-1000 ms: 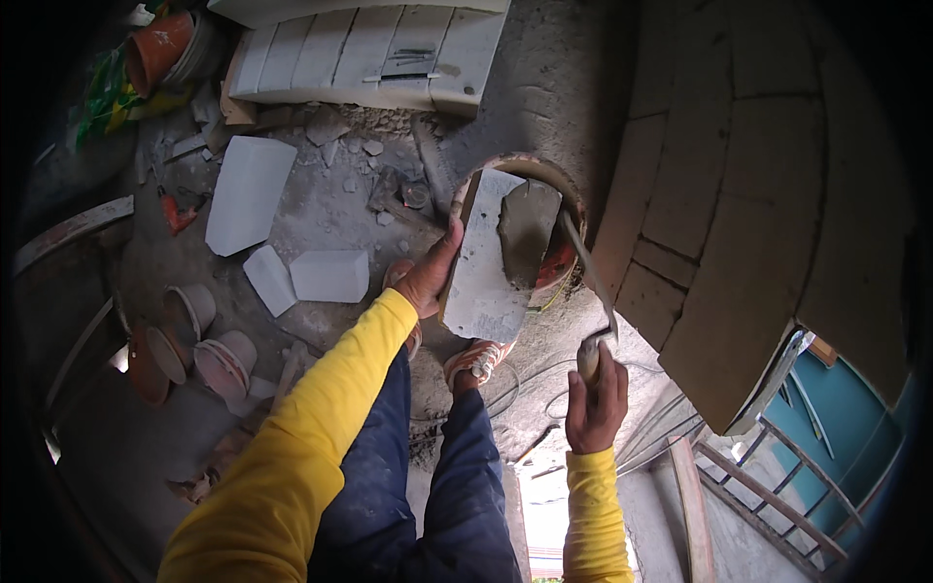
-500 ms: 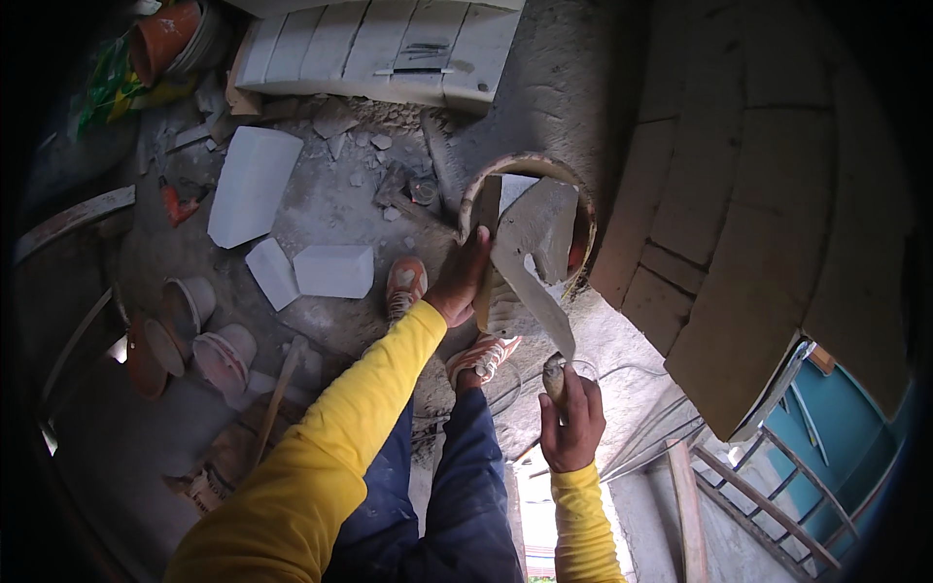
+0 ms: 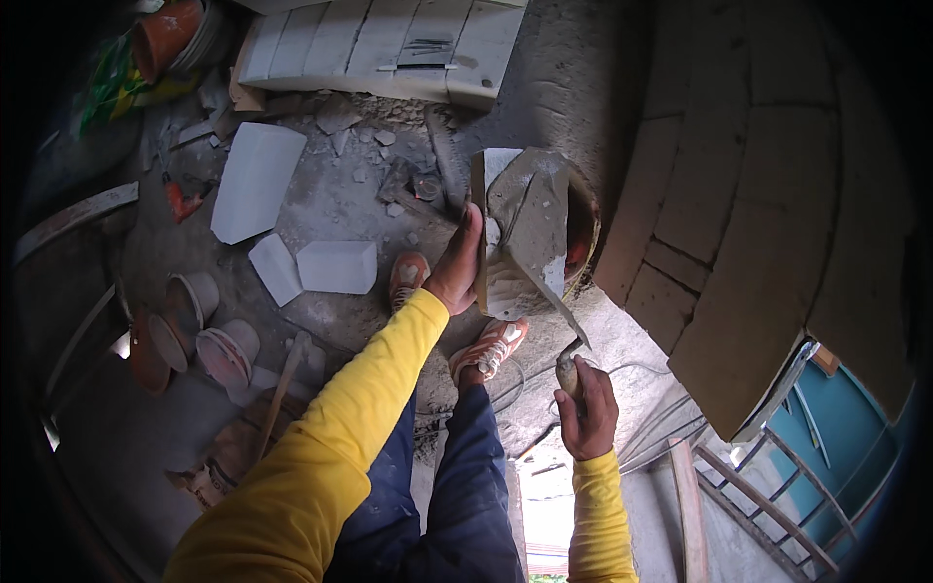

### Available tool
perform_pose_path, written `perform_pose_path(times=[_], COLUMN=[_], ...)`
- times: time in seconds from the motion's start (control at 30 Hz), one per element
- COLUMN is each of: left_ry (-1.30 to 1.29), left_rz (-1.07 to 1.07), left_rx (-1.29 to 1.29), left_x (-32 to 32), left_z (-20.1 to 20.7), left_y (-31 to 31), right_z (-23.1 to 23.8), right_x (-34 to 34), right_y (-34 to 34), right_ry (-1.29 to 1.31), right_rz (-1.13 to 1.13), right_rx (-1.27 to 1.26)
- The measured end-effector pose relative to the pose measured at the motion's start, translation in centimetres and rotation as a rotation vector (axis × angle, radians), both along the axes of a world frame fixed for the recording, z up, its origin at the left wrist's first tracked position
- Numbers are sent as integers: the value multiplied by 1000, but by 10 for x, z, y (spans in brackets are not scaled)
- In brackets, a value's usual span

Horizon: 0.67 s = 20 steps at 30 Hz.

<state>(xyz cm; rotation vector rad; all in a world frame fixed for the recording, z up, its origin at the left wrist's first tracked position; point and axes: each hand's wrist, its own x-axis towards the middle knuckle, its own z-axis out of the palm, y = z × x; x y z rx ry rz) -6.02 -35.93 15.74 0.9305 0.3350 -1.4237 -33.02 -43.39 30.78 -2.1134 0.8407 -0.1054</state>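
My left hand (image 3: pixel 457 264) grips the left side of a pale block (image 3: pixel 505 294), holding it up over a round bucket (image 3: pixel 590 225). Wet grey mortar (image 3: pixel 537 209) coats much of the block's upper face. In my right hand (image 3: pixel 589 416) is the wooden handle of a trowel (image 3: pixel 552 297), my fingers wrapped round it. The trowel's blade lies tilted, nearly edge-on, against the lower part of the mortared face. Most of the bucket is hidden behind the block.
Cut white blocks (image 3: pixel 255 183) lie on the floor to the left, near stone rubble (image 3: pixel 335 115). Several tubs (image 3: pixel 226 355) and a wooden-handled tool (image 3: pixel 282 394) are at lower left. A block wall (image 3: pixel 719 233) rises at right, above a ladder (image 3: pixel 777 505). Cables (image 3: pixel 632 367) cross the floor.
The trowel has turned from showing its broad mortar-covered blade to nearly edge-on, and my right hand has moved slightly down and right. Mortar now spreads over the block, which faces up more.
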Motion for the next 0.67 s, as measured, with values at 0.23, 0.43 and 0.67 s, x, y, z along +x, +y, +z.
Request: perform_pose_path(times=[0.23,0.43,0.67], left_ry=[-71,-34,-174], left_rz=[58,222,330], left_rx=[46,16,79], left_x=[5,0,50], left_z=[45,58,22], left_y=[-15,-25,9], right_z=[-4,-41,-50], right_x=[-15,-10,-50], right_y=[15,32,65], right_ry=[-6,22,127], right_rz=[-16,-46,-182], right_rx=[-44,-314,-166])
